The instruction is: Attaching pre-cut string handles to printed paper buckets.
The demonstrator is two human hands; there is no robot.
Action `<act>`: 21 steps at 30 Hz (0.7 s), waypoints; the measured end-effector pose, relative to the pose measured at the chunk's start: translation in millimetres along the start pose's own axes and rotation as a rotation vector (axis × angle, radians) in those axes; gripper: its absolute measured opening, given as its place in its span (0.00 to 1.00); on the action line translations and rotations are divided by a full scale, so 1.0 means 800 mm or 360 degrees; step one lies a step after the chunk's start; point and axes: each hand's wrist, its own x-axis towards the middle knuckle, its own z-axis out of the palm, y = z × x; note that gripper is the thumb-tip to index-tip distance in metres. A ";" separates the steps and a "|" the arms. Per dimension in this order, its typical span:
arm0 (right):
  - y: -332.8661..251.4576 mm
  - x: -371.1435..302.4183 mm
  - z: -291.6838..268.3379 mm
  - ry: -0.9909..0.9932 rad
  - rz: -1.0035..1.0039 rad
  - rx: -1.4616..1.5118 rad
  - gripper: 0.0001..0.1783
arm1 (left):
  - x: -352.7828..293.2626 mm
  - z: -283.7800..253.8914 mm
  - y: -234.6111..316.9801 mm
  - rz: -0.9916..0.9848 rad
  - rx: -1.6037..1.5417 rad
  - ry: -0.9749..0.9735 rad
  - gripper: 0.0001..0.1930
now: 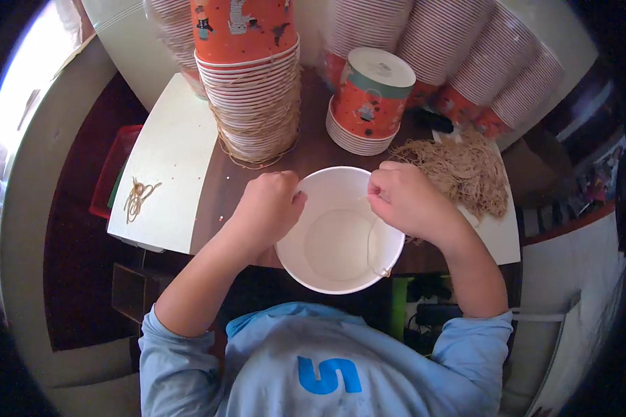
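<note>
A white-lined paper bucket (337, 240) sits at the table's near edge, its mouth tilted up toward me. My left hand (271, 205) is closed at the upper left of its rim, fingers curled over the edge. At the upper right rim, my right hand (405, 196) is closed in a pinch on a thin cord (370, 243). The cord hangs in a curve inside the bucket down to a small knot at the lower right rim. The outer wall of this bucket is hidden from me.
Behind my left hand stands a tall stack of orange paper buckets (247, 90) wound with cord. A shorter upturned stack (370, 104) is beside it. Tangled tan cords (459, 170) lie at right, a small cord bundle (139, 200) at left. Wrapped bucket stacks (445, 42) line the back.
</note>
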 end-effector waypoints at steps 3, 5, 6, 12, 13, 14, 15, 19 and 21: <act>0.000 0.006 0.001 0.0011 -0.0027 -0.0036 0.04 | -0.005 0.001 0.005 0.0110 0.0146 0.0030 0.17; 0.008 0.011 0.003 -0.0015 -0.0035 -0.0066 0.04 | -0.011 -0.005 0.014 0.0131 0.0176 0.0014 0.19; 0.013 0.014 0.004 -0.0042 -0.0046 -0.0095 0.04 | -0.014 -0.009 0.018 0.0052 0.0086 0.0039 0.22; 0.040 0.022 0.011 0.0139 -0.0316 0.0032 0.04 | -0.014 -0.011 -0.005 -0.0232 -0.0435 0.0068 0.24; 0.033 0.023 0.013 0.0151 -0.0310 0.0040 0.04 | -0.016 -0.009 -0.010 -0.0329 -0.0701 -0.0004 0.20; 0.019 0.024 0.015 0.0285 -0.0322 0.0073 0.05 | -0.020 -0.006 -0.017 -0.0436 -0.0969 -0.0073 0.16; 0.005 0.024 0.018 0.0421 -0.0331 0.0107 0.05 | -0.027 -0.002 -0.025 -0.0400 -0.1235 -0.0049 0.13; -0.027 0.021 0.033 0.0068 -0.0096 0.0492 0.04 | -0.042 0.000 -0.035 -0.0470 -0.1670 -0.0172 0.12; -0.028 0.026 0.048 0.0088 -0.0098 0.0484 0.05 | -0.044 0.006 -0.041 -0.0397 -0.1550 -0.0199 0.09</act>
